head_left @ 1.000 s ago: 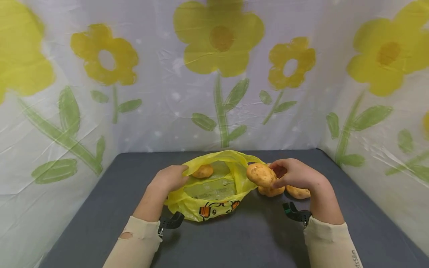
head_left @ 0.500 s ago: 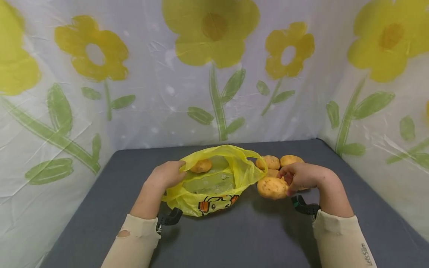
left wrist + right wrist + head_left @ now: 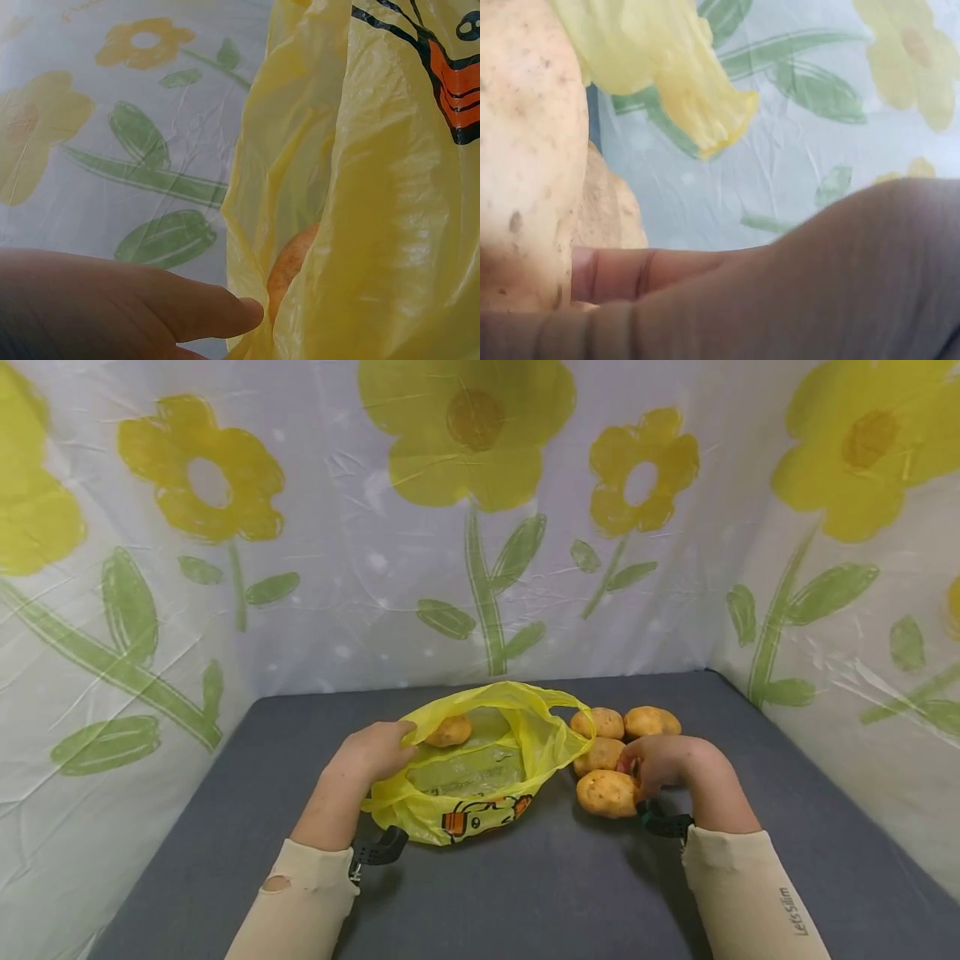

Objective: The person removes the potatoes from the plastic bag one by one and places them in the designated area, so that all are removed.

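My left hand (image 3: pixel 375 752) pinches the left rim of a yellow plastic bag (image 3: pixel 551 739), its thumb at the film in the left wrist view. The bag lies with its mouth spread wide, and a cartoon print shows on its front. Inside, near the left rim, rests a potato (image 3: pixel 448 732); its edge also shows through the opening in the left wrist view. Right of the bag, my right hand (image 3: pixel 671 764) grips the right end of the nearest potato (image 3: pixel 606 793), which sits low at the table. That potato (image 3: pixel 525 150) looms large in the right wrist view, with fingers behind it.
Behind the gripped potato are more potatoes: one directly behind it (image 3: pixel 596 757), another (image 3: pixel 597 724) by the bag handle, and a third (image 3: pixel 652 722) farther right. They stand on a dark grey table (image 3: pixel 510 902) enclosed by a flower-printed sheet (image 3: pixel 337 568).
My right hand has carried the potato from beside the bag's mouth to the right and down beside the other potatoes. The left hand keeps its hold on the rim. The head view tilted slightly.
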`<state>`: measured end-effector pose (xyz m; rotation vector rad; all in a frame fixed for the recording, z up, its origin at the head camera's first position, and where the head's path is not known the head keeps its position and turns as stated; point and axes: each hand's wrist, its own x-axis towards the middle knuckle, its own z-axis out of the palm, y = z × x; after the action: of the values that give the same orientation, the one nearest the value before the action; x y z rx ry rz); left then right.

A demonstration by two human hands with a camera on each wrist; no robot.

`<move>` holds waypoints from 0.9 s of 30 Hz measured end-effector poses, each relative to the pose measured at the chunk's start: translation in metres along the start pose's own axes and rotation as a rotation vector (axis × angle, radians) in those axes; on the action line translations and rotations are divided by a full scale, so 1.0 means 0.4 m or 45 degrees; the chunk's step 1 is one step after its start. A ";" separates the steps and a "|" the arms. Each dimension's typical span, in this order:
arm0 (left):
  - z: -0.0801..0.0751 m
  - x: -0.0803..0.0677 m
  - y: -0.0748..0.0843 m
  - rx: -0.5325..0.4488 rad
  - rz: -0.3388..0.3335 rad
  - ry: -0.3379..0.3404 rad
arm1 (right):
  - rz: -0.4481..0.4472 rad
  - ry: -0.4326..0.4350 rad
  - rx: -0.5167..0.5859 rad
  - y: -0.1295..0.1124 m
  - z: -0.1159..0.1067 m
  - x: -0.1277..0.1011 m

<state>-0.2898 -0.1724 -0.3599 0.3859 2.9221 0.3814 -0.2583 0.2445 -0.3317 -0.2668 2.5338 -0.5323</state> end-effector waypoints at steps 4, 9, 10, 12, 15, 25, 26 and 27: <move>0.000 0.001 0.004 -0.002 0.000 0.000 | 0.060 -0.033 0.048 -0.005 0.006 0.003; -0.003 -0.001 0.006 -0.001 0.000 0.006 | 0.092 -0.029 0.023 -0.015 0.005 -0.004; -0.003 -0.002 0.007 -0.005 -0.002 0.004 | 0.094 -0.022 -0.021 -0.019 0.005 -0.005; -0.002 -0.003 0.007 -0.012 -0.007 -0.001 | 0.102 -0.005 -0.103 -0.029 0.005 -0.009; 0.002 -0.004 0.007 -0.020 -0.013 -0.011 | 0.122 0.024 -0.205 -0.046 0.006 -0.016; 0.009 -0.002 0.007 -0.020 -0.014 0.004 | 0.145 0.027 -0.433 -0.056 0.010 -0.022; 0.008 -0.002 0.007 -0.016 -0.013 0.005 | 0.130 0.023 -0.448 -0.052 0.009 -0.020; 0.008 -0.002 0.007 -0.013 -0.012 0.006 | 0.116 0.019 -0.433 -0.047 0.008 -0.019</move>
<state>-0.2877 -0.1693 -0.3621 0.3700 2.9243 0.3959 -0.2487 0.2287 -0.3228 -0.2685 2.6272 -0.0655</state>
